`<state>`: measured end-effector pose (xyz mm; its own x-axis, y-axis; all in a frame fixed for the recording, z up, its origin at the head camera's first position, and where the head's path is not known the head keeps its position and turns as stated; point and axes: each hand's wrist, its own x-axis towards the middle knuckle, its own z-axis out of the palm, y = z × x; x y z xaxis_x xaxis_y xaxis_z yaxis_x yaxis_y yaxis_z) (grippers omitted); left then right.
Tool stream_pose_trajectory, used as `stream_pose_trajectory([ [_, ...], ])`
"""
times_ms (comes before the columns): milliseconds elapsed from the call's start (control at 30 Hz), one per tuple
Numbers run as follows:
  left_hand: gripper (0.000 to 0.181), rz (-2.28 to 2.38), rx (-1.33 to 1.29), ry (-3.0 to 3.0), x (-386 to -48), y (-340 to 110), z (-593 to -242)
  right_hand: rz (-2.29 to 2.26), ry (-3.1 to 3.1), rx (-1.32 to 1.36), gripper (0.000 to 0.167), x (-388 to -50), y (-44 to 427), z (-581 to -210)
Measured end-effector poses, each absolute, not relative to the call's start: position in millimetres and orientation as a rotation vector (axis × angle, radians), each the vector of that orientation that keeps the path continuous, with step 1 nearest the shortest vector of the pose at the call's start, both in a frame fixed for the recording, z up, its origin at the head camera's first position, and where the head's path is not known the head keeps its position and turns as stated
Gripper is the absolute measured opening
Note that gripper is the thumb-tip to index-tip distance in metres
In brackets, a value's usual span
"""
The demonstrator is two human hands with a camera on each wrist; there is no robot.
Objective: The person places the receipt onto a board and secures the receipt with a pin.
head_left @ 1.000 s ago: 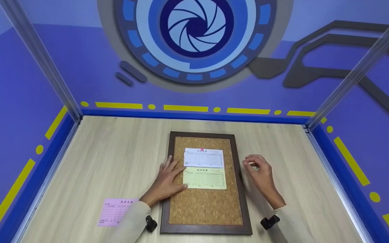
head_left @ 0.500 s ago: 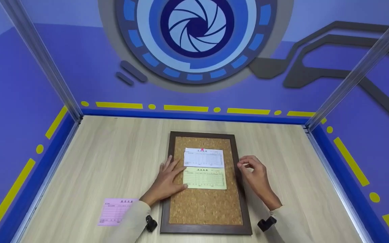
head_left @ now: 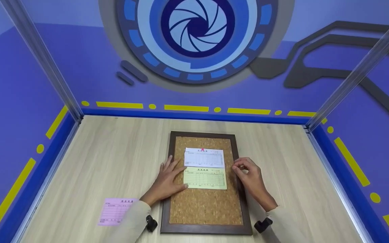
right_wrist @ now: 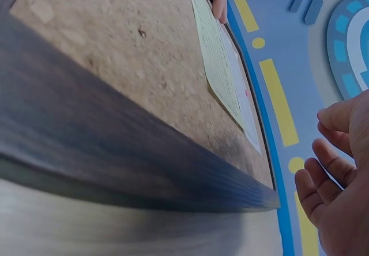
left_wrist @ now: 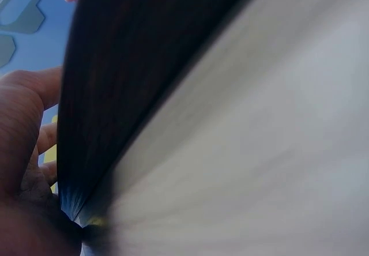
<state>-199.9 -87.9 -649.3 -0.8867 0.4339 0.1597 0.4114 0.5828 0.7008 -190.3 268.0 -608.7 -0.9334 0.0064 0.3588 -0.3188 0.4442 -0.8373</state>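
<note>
- I find the left hand (head_left: 165,180) laid across the left side of the corkboard (head_left: 206,207), fingers extended and spread, with hold of nothing; its index fingertip and thumb reach the left edge of the pale green slip (head_left: 205,179).
- The right hand (head_left: 250,175) is over the board's right-hand frame strip, just beside the slips, its thumb and index finger brought together. I observe a small reddish object (right_wrist: 319,115) at the pinch, too little exposed for me to identify.
- The corkboard lies at lower centre of the head frame, on the wood-grain bench (head_left: 123,158).
- I note the white slip (head_left: 204,159) on the upper half of the cork, a pink pushpin (head_left: 202,149) at its top edge; the green slip is directly below it.
- A pink-purple slip (head_left: 117,212) is at lower left of the frame, on the bench, partly covered by the left sleeve (head_left: 130,222).
- Behind the bench I record a blue printed wall (head_left: 86,67).
</note>
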Motion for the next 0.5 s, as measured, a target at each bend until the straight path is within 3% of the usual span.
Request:
stream_pose_trajectory([
  [500,0.071,1.205,0.707,2.761,-199.1,-87.0,-647.3,1.505,-2.511,0.284,0.002,-190.9,257.6,-612.2],
])
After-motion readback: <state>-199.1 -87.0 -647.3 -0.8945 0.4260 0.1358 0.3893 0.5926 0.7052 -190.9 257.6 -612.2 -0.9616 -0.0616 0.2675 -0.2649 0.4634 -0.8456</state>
